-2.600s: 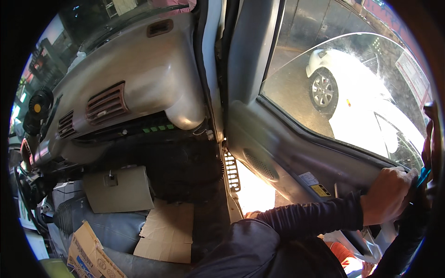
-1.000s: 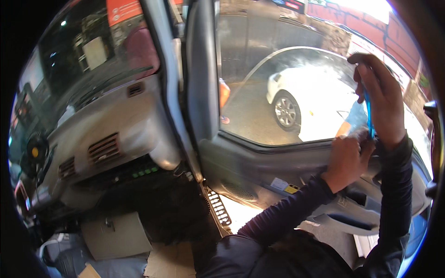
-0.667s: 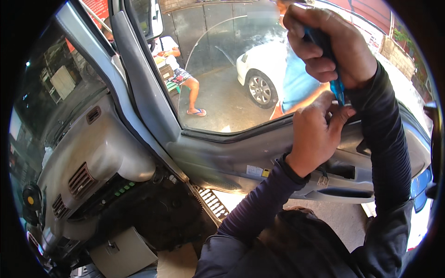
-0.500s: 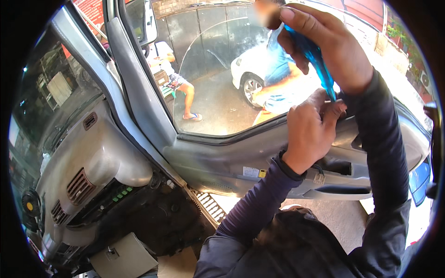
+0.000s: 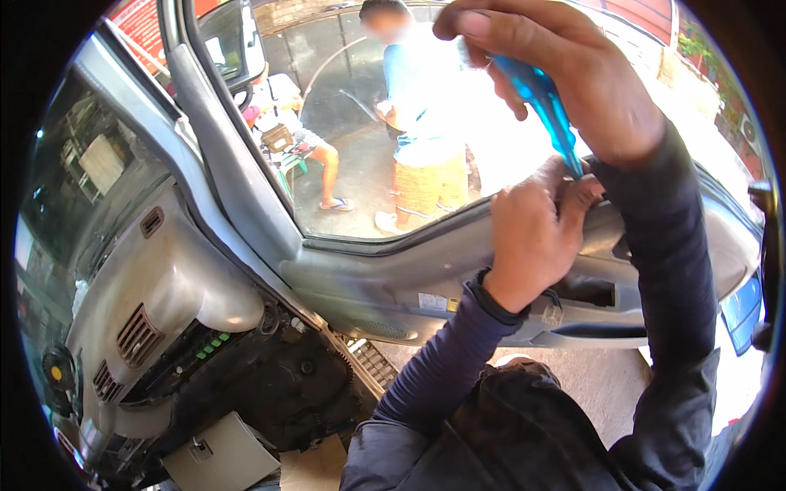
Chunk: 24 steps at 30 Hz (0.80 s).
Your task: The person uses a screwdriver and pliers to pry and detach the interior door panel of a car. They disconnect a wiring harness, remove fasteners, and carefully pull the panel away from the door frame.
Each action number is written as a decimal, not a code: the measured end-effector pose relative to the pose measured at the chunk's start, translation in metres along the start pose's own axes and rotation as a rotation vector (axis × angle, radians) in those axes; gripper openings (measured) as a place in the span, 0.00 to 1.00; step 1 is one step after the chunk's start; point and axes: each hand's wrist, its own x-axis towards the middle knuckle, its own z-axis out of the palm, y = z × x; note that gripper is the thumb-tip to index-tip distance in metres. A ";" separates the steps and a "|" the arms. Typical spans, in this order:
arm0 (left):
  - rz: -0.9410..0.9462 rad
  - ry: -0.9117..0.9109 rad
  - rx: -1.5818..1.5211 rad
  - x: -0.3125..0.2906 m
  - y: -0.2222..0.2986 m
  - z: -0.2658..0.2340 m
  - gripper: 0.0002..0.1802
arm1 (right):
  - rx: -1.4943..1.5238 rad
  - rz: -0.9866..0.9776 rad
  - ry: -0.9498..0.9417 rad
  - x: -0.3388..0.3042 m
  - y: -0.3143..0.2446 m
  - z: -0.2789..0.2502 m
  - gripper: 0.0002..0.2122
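Note:
My right hand (image 5: 565, 78) is raised over the door's window edge, fingers curled round the handle of what looks like a screwdriver with a see-through blue handle (image 5: 547, 110). It slants downward, narrowing toward my left hand (image 5: 536, 233). The thumb and fingers of that hand close about its lower end. Its tip is hidden behind those fingers, so I cannot tell what it touches. Both hands are at the upper edge of the grey vehicle door (image 5: 368, 282). Below my left wrist, a pale wire connector (image 5: 553, 313) hangs by an opening in the door panel.
The worn dashboard (image 5: 164, 286) with its vents fills the left side. A grey panel (image 5: 223, 454) lies beneath it. Outside the window, a person in blue (image 5: 405, 90) stands and another sits (image 5: 307, 147). A side mirror (image 5: 233, 45) is at the upper left.
Both hands and the screwdriver appear slightly further left in the picture. Outside, the person in blue is further left and more upright. My grip looks the same.

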 end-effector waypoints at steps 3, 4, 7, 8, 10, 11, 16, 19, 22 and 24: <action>0.149 0.009 0.180 0.001 0.002 0.002 0.09 | -0.450 -0.089 0.326 -0.012 -0.027 0.022 0.11; 0.189 0.002 0.249 0.004 0.002 0.000 0.08 | -0.284 -0.029 0.201 -0.008 -0.017 0.013 0.12; -0.161 -0.020 -0.144 0.002 0.005 -0.003 0.11 | 0.505 0.407 -0.217 0.010 -0.004 -0.018 0.16; -0.142 -0.052 -0.206 0.002 0.005 -0.005 0.14 | 0.667 0.444 -0.363 0.015 0.006 -0.024 0.17; -0.043 -0.128 -0.107 0.000 0.001 -0.007 0.15 | 0.763 0.402 -0.503 0.013 0.019 -0.029 0.18; 0.015 -0.106 -0.047 -0.001 -0.003 -0.007 0.15 | 0.746 0.384 -0.504 0.008 0.023 -0.032 0.19; -0.171 -0.084 -0.043 -0.019 -0.016 0.040 0.18 | 0.210 0.281 -0.117 -0.024 0.018 -0.037 0.17; -0.095 0.171 -0.066 -0.025 -0.023 0.071 0.10 | 0.318 0.388 -0.126 -0.020 0.057 -0.071 0.16; 0.033 0.153 -0.130 -0.020 -0.021 0.074 0.08 | 0.861 0.622 -0.398 -0.005 0.110 -0.116 0.14; -0.050 0.031 -0.268 -0.020 -0.012 0.066 0.09 | 1.163 0.763 -0.521 -0.001 0.131 -0.131 0.14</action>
